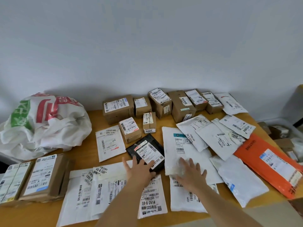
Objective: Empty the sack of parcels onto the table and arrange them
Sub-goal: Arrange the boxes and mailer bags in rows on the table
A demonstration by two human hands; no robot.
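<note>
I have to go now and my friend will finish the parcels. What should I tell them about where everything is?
Left hand: open, fingers on the black parcel.
Right hand: open, flat on a large white mailer.
The sack lies crumpled at the table's far left.
Done: boxes lined along the wall, mailers spread in front.
Left: straighten the overlapping mailers, including the orange mailer at the right edge.

Both arms reach forward, left hand (139, 169) and right hand (191, 173) with fingers spread flat.
</note>
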